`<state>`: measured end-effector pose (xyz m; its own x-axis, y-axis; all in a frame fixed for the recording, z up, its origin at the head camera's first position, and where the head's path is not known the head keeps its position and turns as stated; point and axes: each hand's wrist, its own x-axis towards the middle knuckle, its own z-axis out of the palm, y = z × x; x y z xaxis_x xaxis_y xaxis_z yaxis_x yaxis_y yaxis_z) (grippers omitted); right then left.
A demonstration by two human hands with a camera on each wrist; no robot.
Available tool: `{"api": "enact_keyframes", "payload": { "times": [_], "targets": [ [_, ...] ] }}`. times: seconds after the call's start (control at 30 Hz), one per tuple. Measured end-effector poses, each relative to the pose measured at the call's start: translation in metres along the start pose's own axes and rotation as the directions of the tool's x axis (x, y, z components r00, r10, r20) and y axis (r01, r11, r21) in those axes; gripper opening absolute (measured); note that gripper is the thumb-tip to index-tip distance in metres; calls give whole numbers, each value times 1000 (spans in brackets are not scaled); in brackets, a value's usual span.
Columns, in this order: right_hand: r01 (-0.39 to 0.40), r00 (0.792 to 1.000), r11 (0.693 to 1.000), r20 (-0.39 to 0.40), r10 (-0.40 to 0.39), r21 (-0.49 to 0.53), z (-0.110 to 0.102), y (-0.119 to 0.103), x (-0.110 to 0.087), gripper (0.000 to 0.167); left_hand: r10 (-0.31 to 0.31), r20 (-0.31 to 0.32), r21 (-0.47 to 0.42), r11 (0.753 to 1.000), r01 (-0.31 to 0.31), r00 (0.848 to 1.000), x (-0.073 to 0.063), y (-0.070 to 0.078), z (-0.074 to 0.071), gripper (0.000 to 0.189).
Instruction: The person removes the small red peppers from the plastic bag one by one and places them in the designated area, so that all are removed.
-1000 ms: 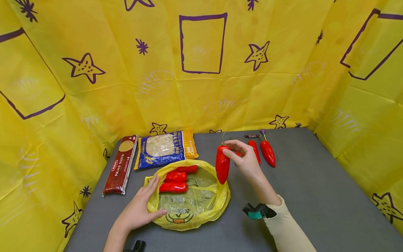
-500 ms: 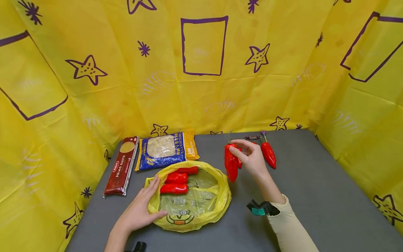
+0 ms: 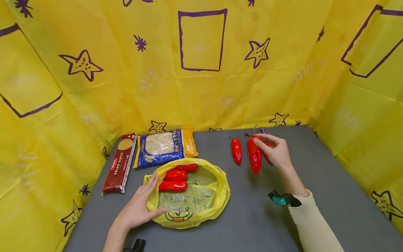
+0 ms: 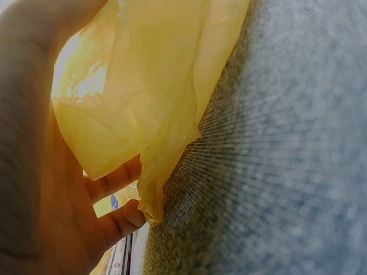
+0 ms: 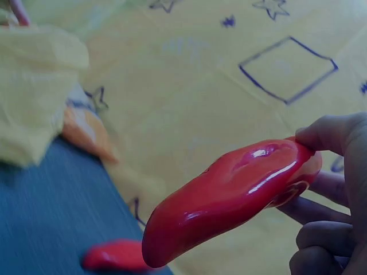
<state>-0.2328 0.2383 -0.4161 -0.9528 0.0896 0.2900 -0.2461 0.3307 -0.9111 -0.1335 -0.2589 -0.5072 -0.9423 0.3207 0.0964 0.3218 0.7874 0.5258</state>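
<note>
In the head view, my right hand (image 3: 275, 152) pinches a red pepper (image 3: 255, 157) near its stem, tip pointing down. The right wrist view shows this glossy pepper (image 5: 229, 200) between thumb and fingers. Another red pepper (image 3: 236, 151) lies on the table to its left, and one more (image 3: 267, 153) is mostly hidden behind my hand. My left hand (image 3: 138, 206) rests against the left side of a yellow plastic bag (image 3: 225, 196), fingers and thumb spread at its rim. Several red peppers (image 3: 173, 186) lie inside the bag. Thin yellow plastic (image 4: 155, 97) lies against my left fingers.
A dark red spaghetti pack (image 3: 119, 164) and a blue-and-yellow orecchiette bag (image 3: 165, 147) lie at the back left of the grey table (image 3: 315, 168). A small purple wrapped item (image 3: 247, 134) is partly hidden behind the pepper. Yellow patterned cloth (image 3: 201, 94) surrounds the table.
My right hand has carried the pepper rightward, away from the bag and towards the peppers at the right. A lying pepper has come into view. My left hand has stayed at the bag.
</note>
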Motion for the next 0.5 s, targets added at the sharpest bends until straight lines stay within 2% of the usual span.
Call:
{"api": "enact_keyframes", "payload": {
  "times": [0.27,0.5],
  "targets": [
    [-61,996,989,-76,51,-138,-46,15,9,47,2,5,-3,1000,-2,1000,1,2,-2,115],
    [-167,983,959,-113,145,-227,-74,42,18,57,1,15,-12,1000,0,1000,1,3,-2,116]
  ]
}}
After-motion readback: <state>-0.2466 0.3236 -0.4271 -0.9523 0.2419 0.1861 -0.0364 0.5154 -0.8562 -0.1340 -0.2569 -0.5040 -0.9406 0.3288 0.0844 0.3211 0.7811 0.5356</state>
